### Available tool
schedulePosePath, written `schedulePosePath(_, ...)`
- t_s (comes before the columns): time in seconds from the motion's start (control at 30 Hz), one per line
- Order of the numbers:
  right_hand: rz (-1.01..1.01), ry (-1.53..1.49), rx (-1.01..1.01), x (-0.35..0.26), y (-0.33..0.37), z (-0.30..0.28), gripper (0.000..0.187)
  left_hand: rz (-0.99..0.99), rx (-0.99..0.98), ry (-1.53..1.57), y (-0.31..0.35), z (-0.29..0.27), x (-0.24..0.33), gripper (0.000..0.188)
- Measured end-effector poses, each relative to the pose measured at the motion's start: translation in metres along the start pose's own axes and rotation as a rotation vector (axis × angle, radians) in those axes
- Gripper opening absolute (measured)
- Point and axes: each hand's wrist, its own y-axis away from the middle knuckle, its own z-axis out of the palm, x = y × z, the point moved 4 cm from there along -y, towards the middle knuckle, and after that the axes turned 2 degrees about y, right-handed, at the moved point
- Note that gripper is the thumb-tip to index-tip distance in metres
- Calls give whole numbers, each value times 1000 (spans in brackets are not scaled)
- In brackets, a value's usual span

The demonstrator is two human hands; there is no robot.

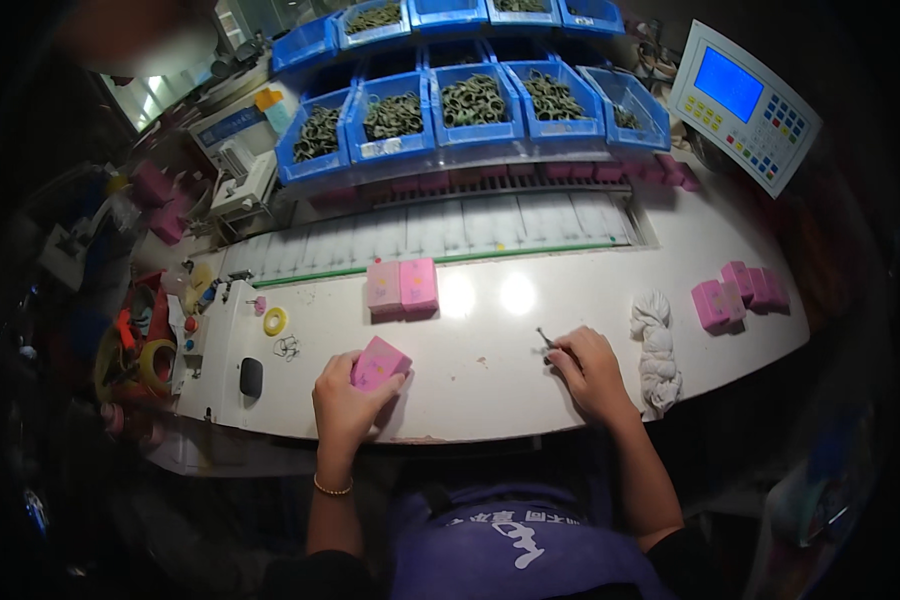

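My left hand (340, 402) is closed around a pink block (379, 364), tilted just above the near part of the white worktop (490, 390). The block has small marks on its upper face. To the right, my right hand (592, 368) pinches a small, thin dark piece (543, 335) between thumb and fingers. It points away from me; its exact kind is too small to make out. Two more pink blocks (402, 286) stand side by side beyond my left hand.
Blue bins (390, 145) of green ring-shaped pieces stand at the back, behind a lit white panel (420, 230). A white twisted cloth (657, 355) and several pink blocks (712, 304) lie right. Left are yellow tape (275, 321) and a dark mouse-like object (251, 377). A keypad screen (745, 105) stands back right.
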Motion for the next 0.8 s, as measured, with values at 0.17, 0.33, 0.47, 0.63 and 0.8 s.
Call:
schedulePosePath(0.17,217,-238,36,4,11,0,14,-114,212,175,-80,1,18,51)
schedulePosePath(0.33,165,-213,84,-2,11,-3,17,-148,220,-156,-180,34,17,61)
schedulePosePath(0.47,423,-421,45,7,19,1,21,-242,160,-263,-224,62,-3,68)
schedulePosePath(0.63,550,-711,144,13,21,3,18,-40,307,-359,-202,47,5,70)
schedulePosePath(0.8,215,-388,90,3,13,2,14,355,-92,330,-77,52,81,30)
